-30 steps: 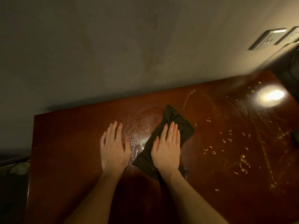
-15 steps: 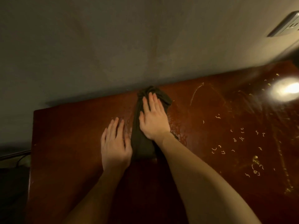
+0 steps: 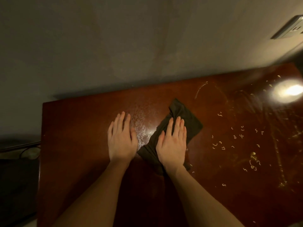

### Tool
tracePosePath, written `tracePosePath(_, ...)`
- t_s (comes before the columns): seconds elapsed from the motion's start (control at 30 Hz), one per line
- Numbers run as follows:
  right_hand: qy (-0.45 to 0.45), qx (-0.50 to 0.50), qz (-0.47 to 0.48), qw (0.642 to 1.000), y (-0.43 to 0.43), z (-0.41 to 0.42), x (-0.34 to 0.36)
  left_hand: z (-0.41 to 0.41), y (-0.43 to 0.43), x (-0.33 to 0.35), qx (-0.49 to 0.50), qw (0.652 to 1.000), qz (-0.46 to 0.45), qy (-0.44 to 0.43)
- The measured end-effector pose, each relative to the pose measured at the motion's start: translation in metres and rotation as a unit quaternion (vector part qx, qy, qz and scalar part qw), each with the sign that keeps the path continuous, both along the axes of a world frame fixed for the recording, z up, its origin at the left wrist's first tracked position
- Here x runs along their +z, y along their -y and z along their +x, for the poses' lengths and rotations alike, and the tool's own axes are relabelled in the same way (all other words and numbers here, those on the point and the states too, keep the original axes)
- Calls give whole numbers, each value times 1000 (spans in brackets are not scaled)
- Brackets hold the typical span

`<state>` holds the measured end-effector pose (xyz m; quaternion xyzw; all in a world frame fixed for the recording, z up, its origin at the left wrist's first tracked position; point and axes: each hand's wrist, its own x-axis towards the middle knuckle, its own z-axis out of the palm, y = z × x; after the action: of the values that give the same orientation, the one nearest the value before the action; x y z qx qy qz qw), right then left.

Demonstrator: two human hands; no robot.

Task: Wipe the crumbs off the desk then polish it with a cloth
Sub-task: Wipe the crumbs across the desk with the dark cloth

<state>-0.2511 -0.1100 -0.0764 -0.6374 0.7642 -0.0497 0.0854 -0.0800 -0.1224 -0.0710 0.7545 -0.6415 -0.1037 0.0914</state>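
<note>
A dark cloth (image 3: pixel 188 117) lies bunched and creased on the reddish-brown tabletop (image 3: pixel 73 128), near its middle and a little short of the far edge that meets the grey wall (image 3: pixel 131 46). The right hand (image 3: pixel 173 145) rests palm down on the near half of the cloth, its fingers (image 3: pixel 177 126) straight and held close together, pressing the fabric flat against the wood; the thumb lies along the cloth's left edge. A corner of the cloth pokes out beyond the fingertips and another part trails under the wrist.

Just left of the cloth, the left hand (image 3: pixel 122 140) lies flat on bare wood, fingers (image 3: pixel 122 120) straight and nearly together, thumb slightly apart, holding nothing. Between this hand and the cloth a pale, speckled wet smear (image 3: pixel 141 128) shines on the surface.

Right of the cloth, pale curled crumbs (image 3: pixel 236 136) are scattered across the wood, with faint streaks among them. Farther right of the cloth and toward the wall, a bright lamp reflection (image 3: pixel 290 90) glares on the polish. Above that, a socket plate (image 3: pixel 290 28) sits on the wall. Far left of the cloth, past the tabletop's end, a cable (image 3: pixel 24 149) lies in shadow.
</note>
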Motion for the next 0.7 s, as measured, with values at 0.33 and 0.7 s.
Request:
tracePosePath(0.33,8,25,-6,1000,104,-23,-6,0,1,-1,1,1000,-3,-8)
tracePosePath(0.7,12,-31,4,999,12,-12,1,-1,1,4,-3,1000,-1,-6)
